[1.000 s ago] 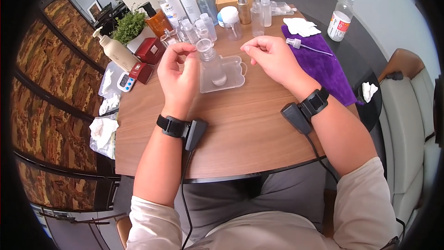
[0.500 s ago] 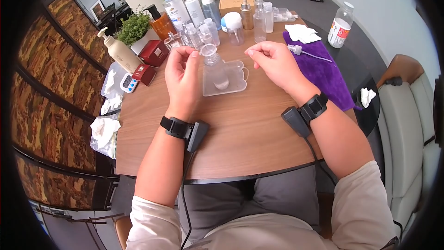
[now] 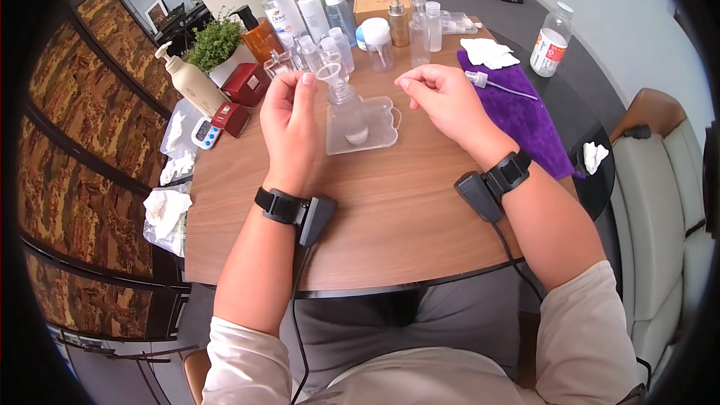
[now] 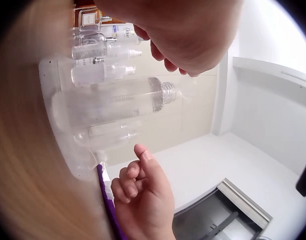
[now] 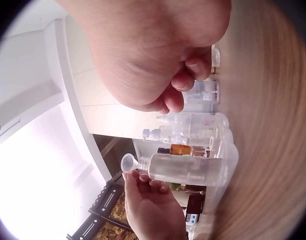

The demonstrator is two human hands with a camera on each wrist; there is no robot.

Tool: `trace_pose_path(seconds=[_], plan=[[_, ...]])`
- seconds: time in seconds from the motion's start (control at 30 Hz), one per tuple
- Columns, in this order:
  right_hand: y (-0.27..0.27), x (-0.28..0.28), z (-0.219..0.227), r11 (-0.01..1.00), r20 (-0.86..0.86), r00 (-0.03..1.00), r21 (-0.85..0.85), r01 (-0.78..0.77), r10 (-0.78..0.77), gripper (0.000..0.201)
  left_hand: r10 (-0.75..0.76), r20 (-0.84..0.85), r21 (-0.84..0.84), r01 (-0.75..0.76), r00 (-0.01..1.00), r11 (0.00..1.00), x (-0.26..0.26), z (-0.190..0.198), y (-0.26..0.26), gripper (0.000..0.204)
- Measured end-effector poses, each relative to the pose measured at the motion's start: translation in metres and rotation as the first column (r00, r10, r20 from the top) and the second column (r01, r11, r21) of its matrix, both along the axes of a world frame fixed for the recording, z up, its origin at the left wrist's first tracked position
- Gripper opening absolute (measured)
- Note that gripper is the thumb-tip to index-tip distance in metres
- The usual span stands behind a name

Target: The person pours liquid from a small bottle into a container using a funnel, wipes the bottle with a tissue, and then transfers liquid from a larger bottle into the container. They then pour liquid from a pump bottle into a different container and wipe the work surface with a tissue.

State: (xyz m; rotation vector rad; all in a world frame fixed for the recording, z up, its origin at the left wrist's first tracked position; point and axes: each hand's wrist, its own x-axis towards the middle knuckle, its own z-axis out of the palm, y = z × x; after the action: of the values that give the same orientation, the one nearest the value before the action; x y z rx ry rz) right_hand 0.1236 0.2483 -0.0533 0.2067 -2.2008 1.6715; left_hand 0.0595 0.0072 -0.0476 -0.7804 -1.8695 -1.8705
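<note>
A small clear funnel (image 3: 328, 72) sits tilted at the mouth of a clear bottle (image 3: 347, 120). My left hand (image 3: 291, 124) pinches the funnel's rim between thumb and forefinger; in the right wrist view the funnel (image 5: 128, 163) shows its stem at the bottle's threaded neck. Upright on a shallow clear plastic tray (image 3: 384, 135), the bottle has a little clear liquid at its bottom. To the right of the bottle my right hand (image 3: 446, 101) hangs in the air, fingers loosely curled and holding nothing; the left wrist view shows this hand (image 4: 145, 200) too.
Several small bottles and pump bottles (image 3: 311, 11) crowd the back of the table. A spray pump (image 3: 476, 79) with its tube and a white tissue (image 3: 489, 53) lie on a purple cloth (image 3: 517, 116) at the right. Red boxes (image 3: 246, 84) and a timer (image 3: 205, 133) stand left.
The left hand has tipped the funnel and shifted it slightly left and up at the bottle's mouth. The right hand stays about where it was. The head view has shifted a little.
</note>
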Motion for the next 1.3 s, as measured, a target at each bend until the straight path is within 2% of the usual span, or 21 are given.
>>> trace_pose_path(seconds=[0.13, 0.2, 0.33, 0.4, 0.5, 0.6, 0.63, 0.67, 0.7, 0.77, 0.8, 0.83, 0.87, 0.9, 1.0, 1.1, 1.23, 1.3], plan=[[0.000, -0.001, -0.002, 1.000, -0.031, 0.999, -0.011, -0.011, 0.010, 0.024, -0.010, 0.017, 0.051, 0.009, 1.000, 0.999, -0.002, 0.000, -0.003, 0.018], [0.001, -0.001, -0.001, 1.000, 0.024, 1.000, 0.000, 0.003, -0.003, 0.024, -0.023, 0.009, 0.068, 0.023, 1.000, 0.997, -0.004, 0.000, -0.003, 0.019], [0.002, -0.001, 0.000, 1.000, 0.034, 0.999, 0.024, 0.010, -0.011, 0.025, -0.047, 0.014, 0.007, 0.047, 0.999, 0.999, -0.004, -0.002, -0.002, 0.019], [0.004, -0.004, -0.003, 1.000, -0.033, 0.999, 0.005, 0.021, -0.020, 0.023, -0.037, 0.020, -0.028, 0.037, 0.999, 0.999, -0.003, -0.003, 0.000, 0.020], [0.001, -0.003, -0.001, 0.998, -0.062, 0.998, -0.057, 0.021, -0.025, 0.018, -0.037, 0.009, 0.082, 0.036, 0.999, 0.996, -0.004, -0.003, 0.002, 0.022], [-0.002, 0.002, 0.004, 0.998, -0.159, 0.985, -0.010, 0.059, -0.060, 0.014, -0.101, 0.061, 0.101, 0.094, 0.993, 0.990, -0.011, -0.009, -0.010, 0.023], [-0.003, 0.005, 0.012, 0.998, -0.160, 0.986, 0.029, 0.052, -0.047, 0.014, -0.165, 0.046, 0.044, 0.163, 0.985, 0.986, -0.015, -0.013, -0.012, 0.028], [-0.005, 0.008, 0.020, 0.992, -0.269, 0.962, 0.095, 0.080, -0.052, 0.015, -0.226, 0.033, -0.012, 0.226, 0.974, 0.974, -0.018, -0.016, -0.012, 0.037], [-0.009, 0.011, 0.028, 0.982, -0.375, 0.926, 0.156, 0.107, -0.041, 0.016, -0.215, 0.027, 0.029, 0.214, 0.976, 0.976, -0.016, -0.013, -0.012, 0.037], [-0.024, 0.018, 0.051, 0.966, -0.391, 0.920, 0.238, 0.100, 0.001, 0.017, -0.143, -0.092, -0.364, 0.100, 0.985, 0.926, -0.016, -0.009, -0.018, 0.061], [-0.037, 0.024, 0.066, 0.924, -0.405, 0.913, 0.362, 0.122, 0.038, 0.018, -0.126, -0.090, -0.371, 0.084, 0.988, 0.925, -0.017, -0.011, -0.016, 0.075], [-0.049, 0.026, 0.075, 0.869, -0.417, 0.906, 0.473, 0.147, 0.073, 0.019, -0.110, -0.085, -0.347, 0.074, 0.990, 0.935, -0.017, -0.015, -0.016, 0.075], [-0.060, 0.021, 0.080, 0.806, -0.476, 0.868, 0.564, 0.180, 0.139, 0.017, -0.092, -0.116, -0.426, 0.034, 0.989, 0.904, -0.016, -0.014, -0.017, 0.074], [-0.067, 0.016, 0.080, 0.798, -0.470, 0.869, 0.578, 0.170, 0.155, 0.017, -0.079, -0.150, -0.503, -0.007, 0.986, 0.864, -0.015, -0.013, -0.017, 0.073], [-0.084, 0.003, 0.079, 0.587, -0.476, 0.861, 0.754, 0.294, 0.180, 0.014, -0.055, -0.139, -0.465, -0.016, 0.989, 0.885, -0.017, -0.016, -0.014, 0.065], [-0.089, -0.005, 0.074, 0.574, -0.526, 0.828, 0.746, 0.338, 0.196, 0.012, -0.025, -0.170, -0.433, -0.052, 0.985, 0.900, -0.016, -0.020, -0.012, 0.058], [-0.083, -0.007, 0.067, 0.577, -0.511, 0.840, 0.747, 0.329, 0.181, 0.010, -0.029, -0.161, -0.411, -0.041, 0.986, 0.911, -0.017, -0.021, -0.008, 0.065], [-0.076, -0.007, 0.065, 0.596, -0.567, 0.802, 0.716, 0.364, 0.191, 0.011, -0.019, -0.165, -0.440, -0.056, 0.986, 0.896, -0.015, -0.020, -0.007, 0.065]])
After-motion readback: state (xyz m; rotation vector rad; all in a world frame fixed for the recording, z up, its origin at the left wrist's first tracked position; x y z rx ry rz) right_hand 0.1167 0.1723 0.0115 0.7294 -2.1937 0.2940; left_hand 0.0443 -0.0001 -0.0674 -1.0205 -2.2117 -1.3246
